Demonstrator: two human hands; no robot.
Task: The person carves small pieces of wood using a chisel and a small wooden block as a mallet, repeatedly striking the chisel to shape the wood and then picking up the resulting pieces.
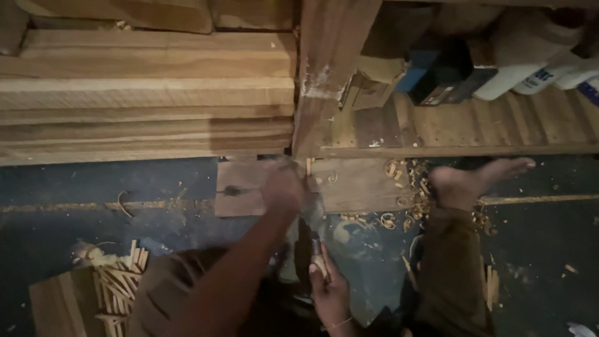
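From the head camera, looking down at a dark floor [93,187], the left hand [284,187] is raised over the near edge of a flat board [355,184] that lies on the floor against a stack of planks [146,100]. The hand is blurred; it looks closed into a fist, but what it grips I cannot tell. Its forearm runs up from the bottom edge of the frame.

The right hand [329,290] sits lower, near the bottom middle, fingers wrapped around the pale handle of a tool [318,253] that points up toward the board. The tool's upper end disappears under the left hand, so its tip is hidden. A thin band circles the right wrist.

A bare foot [474,181] rests on the right end of the board, toes pointing toward the right edge of the frame, with curled shavings [405,187] scattered around it and along the board's right end.

At the bottom-left corner a bundle of thin wood strips [118,281] lies on a small block [56,306].

Behind the board an upright post [327,75] separates the planks from a low shelf [486,125]. On the shelf stand a white bottle [524,53], a dark box [446,78] and a cardboard piece [371,87].
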